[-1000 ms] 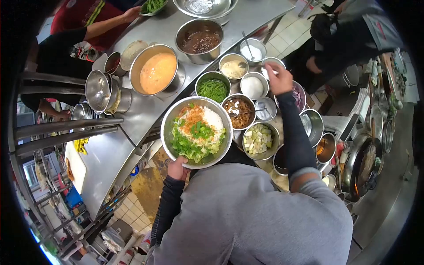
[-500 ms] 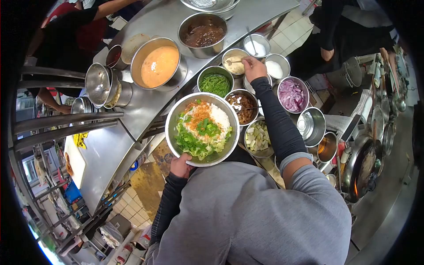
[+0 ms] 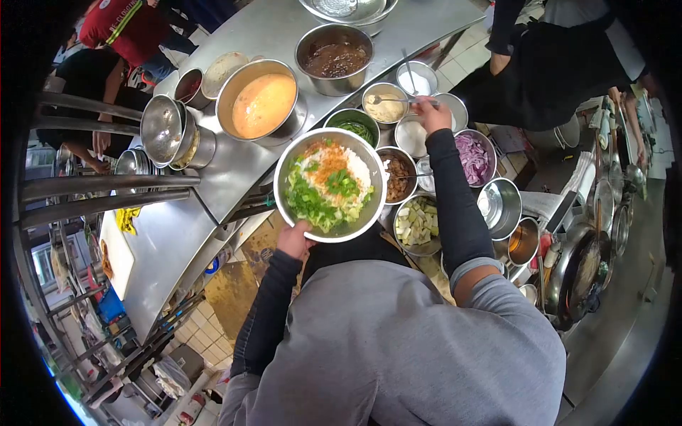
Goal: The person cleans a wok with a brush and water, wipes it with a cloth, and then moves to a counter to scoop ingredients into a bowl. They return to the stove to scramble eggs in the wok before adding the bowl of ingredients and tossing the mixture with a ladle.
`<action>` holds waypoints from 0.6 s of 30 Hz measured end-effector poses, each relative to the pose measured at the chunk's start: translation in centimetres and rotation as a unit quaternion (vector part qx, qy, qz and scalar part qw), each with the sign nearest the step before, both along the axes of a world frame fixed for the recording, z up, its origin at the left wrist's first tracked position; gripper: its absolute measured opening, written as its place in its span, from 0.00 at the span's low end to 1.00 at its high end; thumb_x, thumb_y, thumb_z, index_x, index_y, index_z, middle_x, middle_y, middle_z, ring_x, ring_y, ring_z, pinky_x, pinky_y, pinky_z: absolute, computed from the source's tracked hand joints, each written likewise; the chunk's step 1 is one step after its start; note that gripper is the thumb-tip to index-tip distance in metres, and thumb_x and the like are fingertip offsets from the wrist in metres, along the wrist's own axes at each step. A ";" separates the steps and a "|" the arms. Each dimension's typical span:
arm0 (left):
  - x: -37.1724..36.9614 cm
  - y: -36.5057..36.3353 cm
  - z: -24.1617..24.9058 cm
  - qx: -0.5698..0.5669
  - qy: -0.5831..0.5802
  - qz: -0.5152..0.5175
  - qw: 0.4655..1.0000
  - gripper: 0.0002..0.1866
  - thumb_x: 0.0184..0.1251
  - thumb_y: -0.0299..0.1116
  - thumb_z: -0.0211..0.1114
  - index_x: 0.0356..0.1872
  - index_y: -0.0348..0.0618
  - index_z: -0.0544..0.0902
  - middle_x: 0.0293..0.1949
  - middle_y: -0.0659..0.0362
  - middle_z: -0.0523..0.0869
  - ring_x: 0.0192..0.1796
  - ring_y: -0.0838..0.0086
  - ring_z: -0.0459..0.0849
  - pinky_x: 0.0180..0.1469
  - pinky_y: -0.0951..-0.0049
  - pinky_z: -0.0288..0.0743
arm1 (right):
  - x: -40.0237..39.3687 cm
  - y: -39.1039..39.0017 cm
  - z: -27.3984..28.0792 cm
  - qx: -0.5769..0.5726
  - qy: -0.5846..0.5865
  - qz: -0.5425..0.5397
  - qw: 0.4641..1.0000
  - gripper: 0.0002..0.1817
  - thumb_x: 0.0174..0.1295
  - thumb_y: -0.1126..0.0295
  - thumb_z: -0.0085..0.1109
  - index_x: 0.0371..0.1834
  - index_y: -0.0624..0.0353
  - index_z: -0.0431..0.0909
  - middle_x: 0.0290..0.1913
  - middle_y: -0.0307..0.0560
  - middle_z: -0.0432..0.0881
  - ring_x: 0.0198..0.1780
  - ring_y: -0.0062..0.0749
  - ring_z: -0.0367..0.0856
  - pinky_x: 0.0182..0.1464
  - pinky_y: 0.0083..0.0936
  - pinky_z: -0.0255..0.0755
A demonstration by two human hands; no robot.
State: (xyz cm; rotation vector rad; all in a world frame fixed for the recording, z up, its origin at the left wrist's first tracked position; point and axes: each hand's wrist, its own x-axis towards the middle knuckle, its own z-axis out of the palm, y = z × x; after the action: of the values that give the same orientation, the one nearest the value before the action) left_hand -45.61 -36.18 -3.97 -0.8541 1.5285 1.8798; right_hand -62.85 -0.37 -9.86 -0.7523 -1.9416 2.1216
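Just beyond the grey sweatshirt, the left hand grips the near rim of a steel mixing bowl, its fingers closed on the edge; the bowl holds chopped greens, a white crumbly food and an orange-brown topping. Up and to the right of the mixing bowl, the right hand is closed around the handle of a metal spoon, whose head lies in a container of pale yellow powder. Around that same side of the mixing bowl stand more round metal containers; one of cut green vegetables is partly hidden behind its rim, one of browned diced food sits close to its right, one of pale green cubes is lower right, and one of sliced red onion is farther right, past the right forearm. Above the mixing bowl, on the steel tabletop, are a pot of dark sauce and, to its left, a pot of orange liquid; stacked metal bowls stand farther left. Well to the right of the mixing bowl is a wok; a person in a black apron stands at upper right.
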 end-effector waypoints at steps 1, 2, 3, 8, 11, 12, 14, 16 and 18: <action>-0.8 0.6 -0.1 0.033 0.016 0.022 0.999 0.16 0.55 0.23 0.50 0.46 0.27 0.69 0.37 0.48 0.80 0.33 0.63 0.83 0.31 0.68 0.81 | 0.5 -0.1 1.6 -0.065 0.005 -0.014 0.998 0.08 0.59 0.71 0.57 0.37 0.64 0.78 0.34 0.44 0.82 0.33 0.22 0.80 0.32 0.18 0.72; -0.9 0.9 -0.3 0.066 0.030 0.046 0.996 0.17 0.55 0.22 0.49 0.48 0.26 0.67 0.39 0.47 0.79 0.33 0.63 0.83 0.30 0.68 0.81 | 2.0 -0.4 3.1 -0.066 0.003 -0.010 0.998 0.08 0.59 0.71 0.57 0.37 0.64 0.78 0.34 0.44 0.82 0.33 0.22 0.80 0.32 0.18 0.72; -1.6 1.4 -0.3 0.072 0.027 0.061 0.995 0.17 0.55 0.21 0.48 0.48 0.25 0.67 0.39 0.46 0.78 0.34 0.62 0.83 0.32 0.66 0.82 | 2.9 -0.5 4.7 -0.112 0.009 -0.004 0.994 0.08 0.60 0.70 0.57 0.38 0.62 0.78 0.34 0.42 0.82 0.34 0.21 0.80 0.31 0.16 0.69; -3.9 2.0 0.0 0.085 0.038 0.017 0.995 0.18 0.55 0.22 0.50 0.49 0.28 0.68 0.42 0.46 0.79 0.39 0.59 0.83 0.38 0.60 0.83 | 6.6 0.5 8.2 -0.073 0.044 0.007 0.996 0.08 0.60 0.67 0.57 0.40 0.57 0.79 0.35 0.39 0.83 0.35 0.18 0.79 0.28 0.11 0.61; -4.1 1.8 -0.3 0.118 0.033 0.021 0.992 0.19 0.56 0.23 0.49 0.50 0.27 0.67 0.43 0.45 0.79 0.39 0.58 0.83 0.37 0.61 0.83 | 8.2 2.5 8.4 -0.023 0.042 -0.028 0.998 0.08 0.61 0.71 0.55 0.40 0.60 0.78 0.35 0.42 0.82 0.36 0.21 0.80 0.30 0.13 0.67; -4.1 1.8 -0.2 0.127 0.044 0.023 0.991 0.19 0.56 0.24 0.49 0.50 0.26 0.67 0.43 0.45 0.79 0.39 0.58 0.84 0.36 0.61 0.83 | 8.3 3.8 7.2 0.002 0.107 -0.031 0.994 0.08 0.61 0.73 0.54 0.41 0.64 0.78 0.36 0.44 0.82 0.36 0.24 0.80 0.37 0.16 0.72; -4.0 1.6 0.3 0.135 0.055 0.025 0.989 0.19 0.56 0.24 0.49 0.50 0.26 0.67 0.43 0.44 0.79 0.39 0.58 0.84 0.36 0.61 0.82 | 8.8 6.9 5.4 0.062 0.093 -0.033 0.993 0.09 0.62 0.74 0.53 0.42 0.67 0.78 0.38 0.47 0.82 0.38 0.26 0.80 0.43 0.19 0.73; -3.4 0.8 1.0 0.149 0.029 0.010 0.988 0.19 0.56 0.25 0.49 0.50 0.26 0.67 0.42 0.45 0.79 0.38 0.59 0.84 0.34 0.62 0.82 | 9.4 8.4 6.0 0.071 0.106 -0.053 0.990 0.09 0.62 0.74 0.53 0.42 0.67 0.79 0.39 0.47 0.82 0.38 0.25 0.80 0.43 0.19 0.73; -2.4 0.8 2.0 0.158 0.024 0.050 0.986 0.16 0.57 0.25 0.50 0.46 0.28 0.69 0.35 0.47 0.80 0.31 0.59 0.83 0.29 0.63 0.80 | 9.5 9.1 6.0 0.083 0.120 -0.079 0.986 0.09 0.62 0.74 0.53 0.41 0.67 0.79 0.39 0.48 0.82 0.38 0.24 0.80 0.44 0.19 0.73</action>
State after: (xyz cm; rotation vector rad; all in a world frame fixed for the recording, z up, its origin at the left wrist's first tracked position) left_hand -48.02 -35.39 -1.96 -0.7557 1.1866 2.1559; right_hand -53.38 8.74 -3.86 -0.5699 -1.8367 1.8375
